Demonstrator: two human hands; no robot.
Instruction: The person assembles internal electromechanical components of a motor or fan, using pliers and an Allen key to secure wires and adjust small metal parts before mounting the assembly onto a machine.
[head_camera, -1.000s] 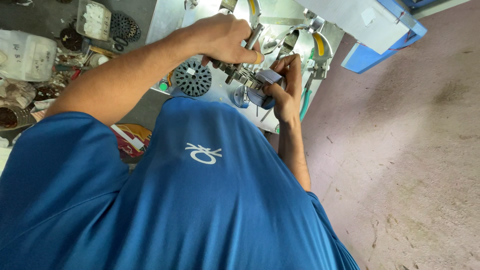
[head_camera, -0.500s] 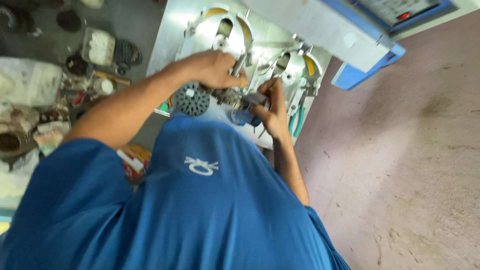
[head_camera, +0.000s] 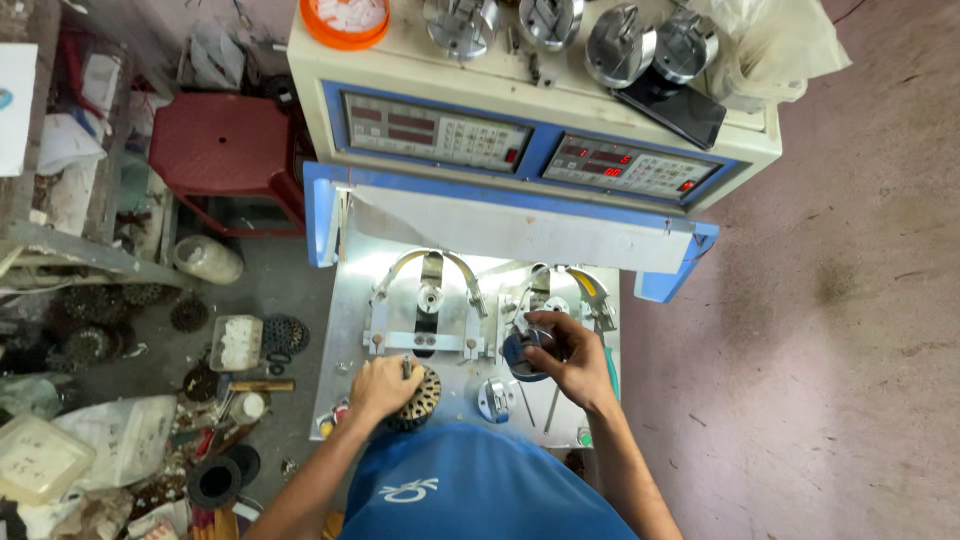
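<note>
Since half a second ago the view has pulled up and back: both hands have dropped from the fixtures to the lower part of the metal table (head_camera: 358, 300), and the whole machine (head_camera: 520, 110) with its two blue-framed control panels now shows. Left hand (head_camera: 380, 388) is closed over the top of a round, toothed metal core (head_camera: 418, 402) that sits on the table near its front edge. Right hand (head_camera: 565, 358) is curled around a small round dark-blue part (head_camera: 522, 352), held just below the right-hand arched fixture (head_camera: 565, 290). A matching arched fixture (head_camera: 428, 290) stands to the left of it, well lit.

The floor is bare, stained concrete, grey on the left and pinkish on the right. A red plastic stool (head_camera: 230, 150) stands left of the machine.

On the machine's top sit an orange-rimmed tub (head_camera: 345, 22) holding small white pieces, several shiny metal cylinders (head_camera: 620, 45), a dark phone (head_camera: 675, 108) and a clear plastic bag (head_camera: 770, 45). On the floor to the left lie a small clear box (head_camera: 237, 343) of white bits, a lidded translucent box (head_camera: 40, 458), a pale jar (head_camera: 208, 260) on its side, and more toothed cores (head_camera: 95, 320) scattered among clutter.
</note>
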